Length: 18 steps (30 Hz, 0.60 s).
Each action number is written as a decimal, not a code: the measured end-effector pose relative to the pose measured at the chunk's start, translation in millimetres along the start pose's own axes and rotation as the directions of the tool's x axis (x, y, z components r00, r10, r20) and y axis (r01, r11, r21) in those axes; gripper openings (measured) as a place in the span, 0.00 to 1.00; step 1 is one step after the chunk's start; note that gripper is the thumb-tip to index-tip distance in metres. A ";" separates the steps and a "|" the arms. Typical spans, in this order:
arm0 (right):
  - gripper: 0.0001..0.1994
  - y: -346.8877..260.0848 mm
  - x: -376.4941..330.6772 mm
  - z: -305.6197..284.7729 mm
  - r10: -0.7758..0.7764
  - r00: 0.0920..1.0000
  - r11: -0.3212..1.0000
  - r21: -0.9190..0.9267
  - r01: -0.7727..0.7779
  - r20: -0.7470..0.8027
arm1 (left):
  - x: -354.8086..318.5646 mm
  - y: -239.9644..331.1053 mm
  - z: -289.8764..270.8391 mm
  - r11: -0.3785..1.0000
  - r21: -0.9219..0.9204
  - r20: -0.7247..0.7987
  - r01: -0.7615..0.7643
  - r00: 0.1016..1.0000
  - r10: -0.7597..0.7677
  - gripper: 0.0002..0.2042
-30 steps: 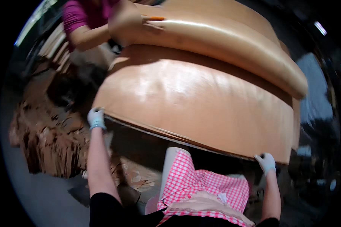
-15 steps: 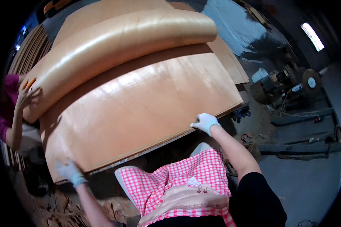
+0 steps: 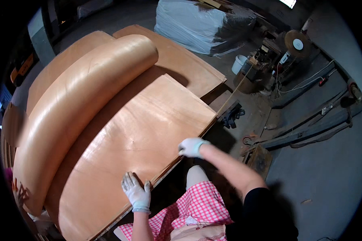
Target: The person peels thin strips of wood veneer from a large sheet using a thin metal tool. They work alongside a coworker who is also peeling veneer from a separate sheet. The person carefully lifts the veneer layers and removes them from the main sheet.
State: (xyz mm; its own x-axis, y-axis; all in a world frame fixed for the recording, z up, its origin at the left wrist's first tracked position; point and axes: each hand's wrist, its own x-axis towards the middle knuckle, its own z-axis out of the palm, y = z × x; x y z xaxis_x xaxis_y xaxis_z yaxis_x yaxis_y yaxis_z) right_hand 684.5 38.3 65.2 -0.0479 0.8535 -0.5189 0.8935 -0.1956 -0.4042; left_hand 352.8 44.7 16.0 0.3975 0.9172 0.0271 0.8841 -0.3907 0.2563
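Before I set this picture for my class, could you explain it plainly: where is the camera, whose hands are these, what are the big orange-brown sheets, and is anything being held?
The camera sits on a person's head and looks down, so edges bend near the rim. Both hands wear white gloves. The left hand lies flat on the top sheet of a stack of thin wood veneer sheets. The right hand rests at the stack's near edge; whether it grips the sheet is hard to tell. One sheet, the curled sheet, arches over the far side. Beyond are a wrapped white bundle and a white bucket on the floor.
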 end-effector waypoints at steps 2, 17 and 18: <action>0.18 73.7 -8.3 -25.8 0.059 0.995 0.997 -0.046 -0.063 -0.078 | -0.4 4.6 0.5 1.000 0.004 0.022 -0.012 1.000 0.011 0.40; 0.21 221.1 -12.4 -19.6 0.747 0.382 0.658 0.684 -0.314 -0.544 | -5.2 5.4 -4.9 1.000 -0.021 0.050 0.010 0.999 -0.009 0.42; 0.18 219.1 -19.6 -10.6 0.664 0.310 0.747 0.627 -0.223 -0.681 | -2.7 11.1 -4.7 0.996 -0.094 -0.016 0.000 1.000 -0.002 0.38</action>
State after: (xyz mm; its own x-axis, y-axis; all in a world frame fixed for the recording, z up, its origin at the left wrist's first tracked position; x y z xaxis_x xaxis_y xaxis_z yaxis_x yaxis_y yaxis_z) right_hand 885.9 -16.1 -5.3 0.8821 0.4635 0.0835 0.3981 -0.6391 -0.6581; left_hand 360.4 38.2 23.3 0.3921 0.9190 0.0418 0.8573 -0.3815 0.3456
